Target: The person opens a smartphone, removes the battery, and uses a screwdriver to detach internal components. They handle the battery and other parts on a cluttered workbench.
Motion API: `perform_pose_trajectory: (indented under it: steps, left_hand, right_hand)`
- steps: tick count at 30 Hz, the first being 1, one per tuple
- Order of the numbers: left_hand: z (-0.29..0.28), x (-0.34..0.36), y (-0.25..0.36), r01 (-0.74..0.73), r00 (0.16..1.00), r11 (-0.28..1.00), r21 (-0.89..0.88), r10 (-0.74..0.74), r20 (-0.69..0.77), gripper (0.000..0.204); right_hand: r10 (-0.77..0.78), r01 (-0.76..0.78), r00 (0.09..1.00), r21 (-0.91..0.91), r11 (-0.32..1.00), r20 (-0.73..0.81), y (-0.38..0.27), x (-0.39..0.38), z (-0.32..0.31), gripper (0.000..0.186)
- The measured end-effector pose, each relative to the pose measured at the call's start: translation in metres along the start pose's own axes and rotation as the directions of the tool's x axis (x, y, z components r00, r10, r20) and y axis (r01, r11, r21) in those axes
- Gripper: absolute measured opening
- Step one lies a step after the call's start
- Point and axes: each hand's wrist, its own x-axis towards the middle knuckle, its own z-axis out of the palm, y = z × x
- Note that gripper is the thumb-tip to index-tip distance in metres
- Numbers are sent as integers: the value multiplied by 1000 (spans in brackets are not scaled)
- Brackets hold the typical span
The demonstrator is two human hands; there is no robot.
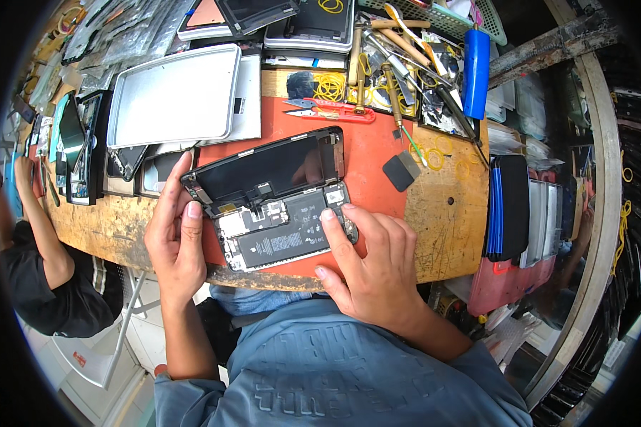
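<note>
An opened smartphone lies before me, its dark screen panel (267, 171) tilted up along the far side. The near half is the phone body (292, 231), with a black battery, circuit board and small metal parts exposed. A short flex cable runs between the halves. My left hand (176, 242) holds the screen panel's left end, fingers behind it and thumb in front. Spread fingers of my right hand (374, 263) rest at the body's right end; the index fingertip touches its inside, and the thumb is apart from it. All this sits on a red mat (374, 160).
Red-handled nippers (335, 112) lie beyond the phone. A small dark square pad (402, 171) is to the right, near a green-tipped tool (413, 146). A silver tray (174, 96) stands back left. Another person's arm (44, 220) reaches the bench at far left.
</note>
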Motion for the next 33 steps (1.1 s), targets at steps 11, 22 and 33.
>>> perform_pose_trajectory:
  steps: [11,22,33]
  left_hand:
    - [-3,-1,-1,11,1000,1000,-7,-11,29,53]
    - [-4,-1,3,13,999,1000,-18,-13,49,50]
    - [-5,1,-7,-59,996,996,-63,62,58,50]
  right_hand:
    - [29,-29,999,-17,999,-26,-3,4,5,67]
    - [-46,76,958,93,993,-282,4,-11,13,40]
    - [5,11,989,107,994,-150,-1,-2,9,50]
